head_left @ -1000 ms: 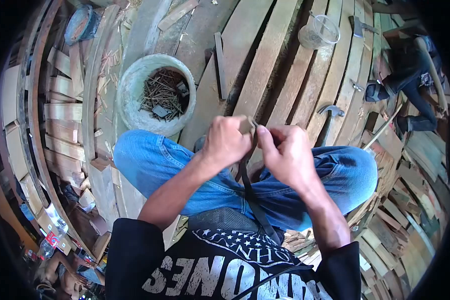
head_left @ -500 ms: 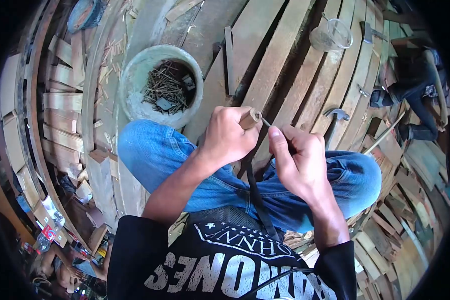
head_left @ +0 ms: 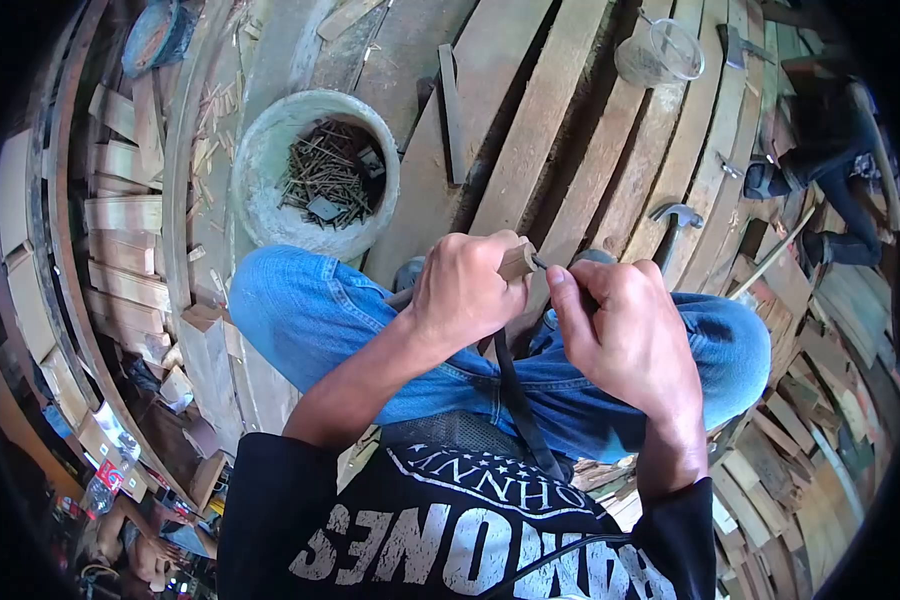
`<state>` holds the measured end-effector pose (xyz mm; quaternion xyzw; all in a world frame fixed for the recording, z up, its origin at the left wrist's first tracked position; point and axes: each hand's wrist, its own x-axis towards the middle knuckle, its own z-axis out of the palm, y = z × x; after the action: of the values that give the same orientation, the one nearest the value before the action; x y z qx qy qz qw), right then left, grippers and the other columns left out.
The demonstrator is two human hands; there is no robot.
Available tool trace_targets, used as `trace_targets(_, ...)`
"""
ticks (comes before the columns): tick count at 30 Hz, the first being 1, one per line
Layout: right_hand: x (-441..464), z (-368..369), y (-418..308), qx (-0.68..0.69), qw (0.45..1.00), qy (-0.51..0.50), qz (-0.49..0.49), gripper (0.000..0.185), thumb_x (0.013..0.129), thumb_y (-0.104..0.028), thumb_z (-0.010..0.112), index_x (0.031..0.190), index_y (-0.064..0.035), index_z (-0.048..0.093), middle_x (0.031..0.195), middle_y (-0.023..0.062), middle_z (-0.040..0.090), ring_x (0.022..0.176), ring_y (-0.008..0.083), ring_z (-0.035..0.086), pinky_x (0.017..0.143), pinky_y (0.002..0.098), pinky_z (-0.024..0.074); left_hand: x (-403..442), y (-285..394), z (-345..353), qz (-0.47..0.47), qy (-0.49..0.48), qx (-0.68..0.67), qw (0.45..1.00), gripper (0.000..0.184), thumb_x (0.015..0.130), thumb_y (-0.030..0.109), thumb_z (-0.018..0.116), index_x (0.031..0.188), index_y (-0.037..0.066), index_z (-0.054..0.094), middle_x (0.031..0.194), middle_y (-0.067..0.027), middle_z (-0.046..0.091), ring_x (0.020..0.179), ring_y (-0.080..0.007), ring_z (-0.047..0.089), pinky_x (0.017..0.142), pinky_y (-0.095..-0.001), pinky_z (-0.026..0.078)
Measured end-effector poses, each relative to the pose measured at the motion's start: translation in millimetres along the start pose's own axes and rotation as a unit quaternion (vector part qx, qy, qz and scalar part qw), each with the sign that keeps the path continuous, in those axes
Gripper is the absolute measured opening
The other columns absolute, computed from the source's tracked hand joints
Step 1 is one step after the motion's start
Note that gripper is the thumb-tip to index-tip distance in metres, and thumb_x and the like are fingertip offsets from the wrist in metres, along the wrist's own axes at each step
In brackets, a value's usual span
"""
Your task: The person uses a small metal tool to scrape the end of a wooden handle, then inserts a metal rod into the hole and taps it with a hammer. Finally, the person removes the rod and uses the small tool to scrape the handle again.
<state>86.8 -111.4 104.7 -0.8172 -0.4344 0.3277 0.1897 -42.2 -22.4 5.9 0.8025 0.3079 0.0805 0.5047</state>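
Observation:
My left hand [head_left: 467,290] is closed around a short wooden piece [head_left: 516,262], whose cut end points right between thumb and forefinger. My right hand [head_left: 625,325] is closed in a pinch beside it. A thin dark rod [head_left: 541,264] shows between the right fingertips and the end of the wood, seemingly touching it; most of it is hidden by the fingers. Both hands are above my lap, over the blue jeans [head_left: 295,310]. Beyond my left knee stands a pale round bucket [head_left: 255,150] holding many thin brown nail-like pieces [head_left: 320,175].
A claw hammer [head_left: 678,216] lies beyond my right knee. Farther off are a clear plastic cup [head_left: 642,62] and an axe-like head [head_left: 735,55]. Gapped planks [head_left: 530,130] form the floor. Wood offcuts [head_left: 125,212] lie left. Another person's legs [head_left: 840,200] show at right.
Both hands have shifted slightly right and down in view. My right hand has turned, and less of the thin rod shows between its fingers and the wood.

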Motion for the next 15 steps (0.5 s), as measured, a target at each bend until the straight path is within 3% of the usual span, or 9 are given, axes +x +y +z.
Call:
trace_targets(5,3,-7,4,-0.044,0.999,-0.018,-0.021,0.025,0.088,-0.014,0.063,0.072,0.0057,0.065,0.057,0.0243,0.052,0.050,0.0401,0.052,0.050,0.0425,0.0408,-6,-6,6,0.024,-0.008,0.017,1.000,0.018,0.078,0.015,0.073,0.076,0.001,0.061,0.064,-0.0219,0.059,0.067,-0.0435,0.061,0.053,-0.0450,0.047)
trace_targets(7,10,-10,7,0.009,0.996,-0.094,0.010,0.028,0.087,-0.015,0.063,0.070,0.0069,0.064,0.056,0.0253,0.051,0.049,0.0394,0.053,0.047,0.0420,0.0398,-7,-5,8,0.030,-0.012,0.023,0.999,0.018,0.077,0.015,0.073,0.078,0.001,0.062,0.065,-0.0219,0.060,0.067,-0.0435,0.062,0.053,-0.0456,0.048)
trace_targets(8,17,-15,6,-0.002,0.988,-0.143,0.053,0.026,0.082,-0.013,0.061,0.068,0.0082,0.065,0.063,0.0280,0.059,0.070,0.0432,0.065,0.066,0.0466,0.0537,-8,-5,8,0.026,-0.015,0.030,0.999,0.015,0.076,0.013,0.072,0.080,0.002,0.063,0.067,-0.0221,0.061,0.068,-0.0435,0.062,0.054,-0.0459,0.049)
trace_targets(9,19,-15,9,-0.001,0.988,-0.142,0.055,0.026,0.082,-0.013,0.061,0.068,0.0082,0.065,0.063,0.0280,0.059,0.070,0.0432,0.065,0.066,0.0466,0.0537,-9,-4,8,0.021,-0.018,0.037,0.999,0.013,0.076,0.012,0.072,0.082,0.002,0.065,0.068,-0.0223,0.062,0.068,-0.0435,0.063,0.055,-0.0463,0.050)
trace_targets(11,22,-15,18,0.035,0.980,-0.195,0.021,0.029,0.085,-0.012,0.062,0.065,0.0084,0.060,0.051,0.0227,0.045,0.042,0.0310,0.046,0.046,0.0409,0.0380,-11,-8,10,0.030,-0.037,0.043,0.998,0.013,0.075,0.010,0.070,0.084,0.002,0.066,0.069,-0.0225,0.063,0.069,-0.0434,0.063,0.056,-0.0463,0.051)
trace_targets(15,29,-16,28,-0.006,0.964,-0.264,-0.010,0.027,0.082,-0.011,0.062,0.063,0.0077,0.059,0.049,0.0203,0.044,0.041,0.0269,0.043,0.044,0.0394,0.0366,-20,-12,16,0.057,-0.057,0.051,0.995,0.010,0.073,0.008,0.068,0.080,0.002,0.065,0.067,-0.0234,0.061,0.067,-0.0438,0.062,0.056,-0.0476,0.050)
